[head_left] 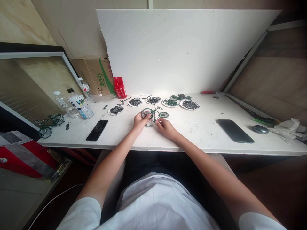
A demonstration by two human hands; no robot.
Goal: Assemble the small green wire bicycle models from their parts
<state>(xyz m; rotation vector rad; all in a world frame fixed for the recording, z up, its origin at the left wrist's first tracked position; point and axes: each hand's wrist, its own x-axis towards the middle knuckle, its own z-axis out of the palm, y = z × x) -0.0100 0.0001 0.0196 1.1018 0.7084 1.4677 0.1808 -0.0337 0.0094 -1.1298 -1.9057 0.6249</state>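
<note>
model bicycle [154, 114] — in left fingers [148, 117]

The bike [155, 112] in your fingers [148, 117] looks plastic — left of them, a glossy phone [97, 130]; beyond, a matt board [189, 52].

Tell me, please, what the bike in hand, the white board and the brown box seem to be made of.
Bike: dark green, probably plastic by its thin, moulded-looking parts; painted metal is possible.
Board: likely foam, matte white, judging by its ragged left edge and small pits.
Box: most likely cardboard, matte brown, with flat panels and green print.
</note>
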